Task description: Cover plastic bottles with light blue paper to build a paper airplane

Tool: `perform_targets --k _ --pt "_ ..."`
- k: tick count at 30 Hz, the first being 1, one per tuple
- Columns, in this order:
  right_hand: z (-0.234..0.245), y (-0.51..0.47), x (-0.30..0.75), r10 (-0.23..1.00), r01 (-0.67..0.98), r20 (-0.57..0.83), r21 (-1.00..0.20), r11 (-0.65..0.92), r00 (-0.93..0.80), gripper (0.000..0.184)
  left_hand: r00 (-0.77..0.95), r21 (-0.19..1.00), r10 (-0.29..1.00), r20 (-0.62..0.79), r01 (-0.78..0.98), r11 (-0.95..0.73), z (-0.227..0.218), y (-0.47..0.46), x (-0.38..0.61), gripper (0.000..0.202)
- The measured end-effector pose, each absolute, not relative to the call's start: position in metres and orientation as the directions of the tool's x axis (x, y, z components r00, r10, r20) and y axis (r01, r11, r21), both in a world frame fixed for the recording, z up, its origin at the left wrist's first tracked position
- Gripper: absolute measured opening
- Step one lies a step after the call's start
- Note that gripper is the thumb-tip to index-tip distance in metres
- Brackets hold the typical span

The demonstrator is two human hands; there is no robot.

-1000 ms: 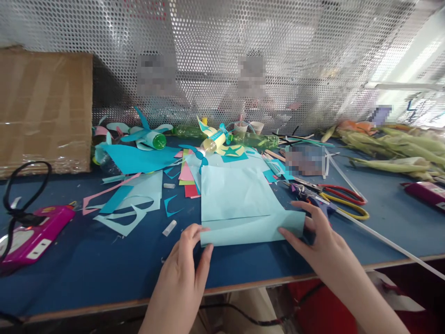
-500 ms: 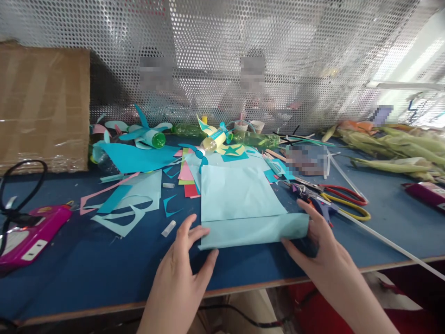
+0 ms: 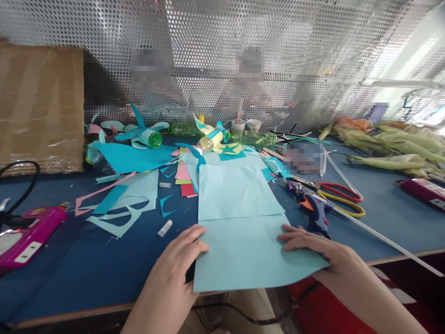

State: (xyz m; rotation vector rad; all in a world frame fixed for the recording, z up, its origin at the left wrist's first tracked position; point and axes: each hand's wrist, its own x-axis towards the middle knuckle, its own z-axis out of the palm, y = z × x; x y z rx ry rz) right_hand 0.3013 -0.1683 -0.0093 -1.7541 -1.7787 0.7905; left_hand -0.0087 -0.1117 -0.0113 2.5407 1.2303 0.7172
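A light blue paper sheet [image 3: 239,260] lies flat at the front of the table, its near edge reaching over the table's rim. My left hand [image 3: 179,260] grips its left edge, fingertips on top and the thumb partly hidden at the border. On the right side my right hand [image 3: 314,248] holds the sheet, fingers spread over the top and thumb under the slightly lifted corner. Directly beyond is another light blue paper area [image 3: 236,192] with faint creases. A straight edge divides the two; whether they are joined I cannot tell.
A dark blue glue gun [image 3: 318,211] and scissors [image 3: 342,197] lie to the right. Paper scraps [image 3: 118,220] and a magenta device [image 3: 33,236] are at left. Bottles with paper blades [image 3: 212,139] line the back, near a cardboard box [image 3: 41,106] and corn husks [image 3: 389,144].
The near part of the sheet, rolled up before, now lies unrolled toward me. Both hands have shifted onto its side edges, the right one laying its fingers on top.
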Motion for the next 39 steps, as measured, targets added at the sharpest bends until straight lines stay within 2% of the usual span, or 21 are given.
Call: perform_targets --k 6,11,19,22,25,29,34,39 --pt "-0.002 -0.168 0.299 0.996 0.730 -0.037 -0.683 0.037 -0.084 0.035 0.575 0.352 0.752 0.321 0.665 -0.659 -0.014 -0.113 -0.013 0.033" --pt "-0.002 -0.169 0.298 0.997 0.754 -0.001 -0.654 0.055 -0.073 0.039 0.593 0.306 0.742 0.311 0.677 -0.669 -0.015 -0.115 -0.012 0.031" --pt "-0.008 -0.171 0.298 0.998 0.784 0.047 -0.621 0.005 0.030 0.032 0.549 0.268 0.713 0.436 0.677 -0.685 -0.017 -0.114 -0.009 0.032" --pt "-0.012 -0.170 0.293 0.987 0.778 0.090 -0.627 -0.047 0.133 0.026 0.486 0.300 0.734 0.474 0.695 -0.654 -0.015 -0.113 -0.006 0.029" --pt "-0.015 -0.165 0.283 0.946 0.793 0.152 -0.591 -0.146 0.287 0.031 0.409 0.360 0.791 0.454 0.728 -0.583 -0.013 -0.111 0.001 0.026" --pt "-0.021 -0.157 0.268 0.868 0.809 0.272 -0.546 -0.216 0.415 0.042 0.322 0.323 0.809 0.491 0.796 -0.512 -0.015 -0.109 0.011 0.031" --pt "-0.028 -0.148 0.260 0.840 0.882 0.407 -0.443 -0.161 0.358 0.058 0.352 0.211 0.753 0.555 0.817 -0.537 -0.016 -0.107 0.019 0.040" --pt "-0.032 -0.146 0.260 0.869 0.927 0.424 -0.363 -0.096 0.256 0.042 0.431 0.176 0.742 0.513 0.793 -0.583 -0.017 -0.106 0.017 0.038"
